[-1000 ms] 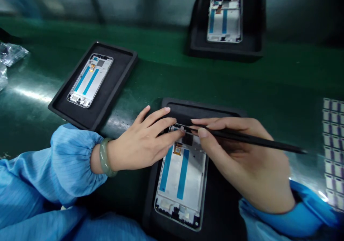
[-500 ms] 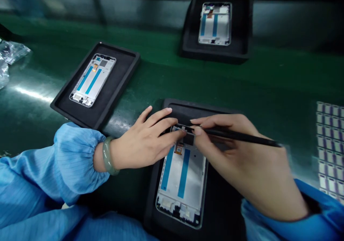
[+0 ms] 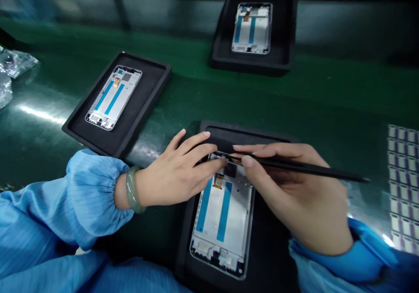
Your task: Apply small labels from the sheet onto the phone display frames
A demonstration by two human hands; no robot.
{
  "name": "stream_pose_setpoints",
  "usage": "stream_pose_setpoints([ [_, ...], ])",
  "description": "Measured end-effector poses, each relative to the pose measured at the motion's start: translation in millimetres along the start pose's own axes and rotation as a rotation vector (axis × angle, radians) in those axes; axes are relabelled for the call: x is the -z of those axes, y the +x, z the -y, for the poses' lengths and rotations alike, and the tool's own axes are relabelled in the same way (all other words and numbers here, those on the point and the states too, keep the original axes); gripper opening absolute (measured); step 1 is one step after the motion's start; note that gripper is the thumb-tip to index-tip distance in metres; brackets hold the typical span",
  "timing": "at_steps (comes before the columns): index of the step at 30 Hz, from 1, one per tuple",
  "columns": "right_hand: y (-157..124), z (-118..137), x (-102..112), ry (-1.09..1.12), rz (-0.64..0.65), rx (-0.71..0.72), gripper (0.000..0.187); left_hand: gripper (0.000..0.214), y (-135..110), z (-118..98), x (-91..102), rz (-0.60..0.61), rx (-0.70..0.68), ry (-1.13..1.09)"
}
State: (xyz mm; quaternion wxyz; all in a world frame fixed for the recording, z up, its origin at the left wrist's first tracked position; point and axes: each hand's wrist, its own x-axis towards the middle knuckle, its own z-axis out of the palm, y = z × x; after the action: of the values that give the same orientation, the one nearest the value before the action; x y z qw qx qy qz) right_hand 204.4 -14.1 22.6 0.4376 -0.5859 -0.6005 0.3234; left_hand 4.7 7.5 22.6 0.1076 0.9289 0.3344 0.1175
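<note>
A silver phone frame [image 3: 234, 214] with two blue strips and an orange flex cable [image 3: 218, 181] lies in a black tray [image 3: 183, 249] in front of me. My left hand [image 3: 180, 171], fingers spread, rests its thumb and index fingertips on the top end of the frame. From the right, my right hand [image 3: 294, 192] pinches slim black tweezers [image 3: 307, 165] between thumb and fingers. Their tip reaches the frame's top edge, close to my left fingertips. What lies exactly under the tip is too small to make out.
Another tray [image 3: 147, 97] with a phone frame [image 3: 114, 97] sits at left, and a third tray [image 3: 283, 31] with a phone frame [image 3: 258, 29] stands at the back. Rows of small pale parts [image 3: 404, 184] lie at right. Clear plastic bags [image 3: 16, 64] are at far left.
My right hand has shifted and turned slightly, and the rear end of the tweezers now points farther right. The back tray has slid left. My left hand has stayed in place.
</note>
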Motion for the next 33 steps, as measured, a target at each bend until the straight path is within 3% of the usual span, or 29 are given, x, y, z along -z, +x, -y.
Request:
stream_pose_setpoints([
  [5, 3, -8, 0, -0.110, -0.029, 0.093, 0.013, 0.034, 0, 0, 0.0, -0.002, -0.001, -0.001],
  [21, 1, -4, 2, -0.158, -0.069, 0.020, 0.012, 0.034, 1, 0, 0.6, 0.014, 0.005, -0.007],
  [30, -3, -8, 1, -0.131, -0.052, 0.037, 0.013, 0.033, 1, -2, 0.4, 0.011, 0.020, -0.013],
  [33, -2, -4, 9, -0.109, -0.122, 0.089, 0.011, 0.033, 0, -1, 0.8, 0.008, 0.008, -0.022],
])
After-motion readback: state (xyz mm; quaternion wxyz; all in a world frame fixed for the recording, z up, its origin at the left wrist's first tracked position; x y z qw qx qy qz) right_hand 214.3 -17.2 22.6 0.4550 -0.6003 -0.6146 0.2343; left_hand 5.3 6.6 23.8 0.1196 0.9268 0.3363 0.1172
